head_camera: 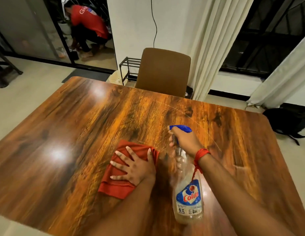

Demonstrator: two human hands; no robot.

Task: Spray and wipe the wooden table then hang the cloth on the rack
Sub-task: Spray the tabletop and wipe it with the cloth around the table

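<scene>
A glossy wooden table (76, 126) fills most of the view. A folded red cloth (114, 181) lies flat on it near the middle front. My left hand (133, 166) presses down on the cloth with fingers spread. My right hand (184, 142) grips the neck of a clear spray bottle (188, 198) with a blue trigger head, held tilted above the table just right of the cloth, nozzle pointing away from me. A black metal rack (129, 67) stands on the floor beyond the table, left of the chair.
A brown chair (163, 72) is tucked at the far side. White curtains (209, 45) hang at the back right, a black bag (291, 121) lies on the floor at right. A person in a red shirt (88, 21) crouches beyond the glass door.
</scene>
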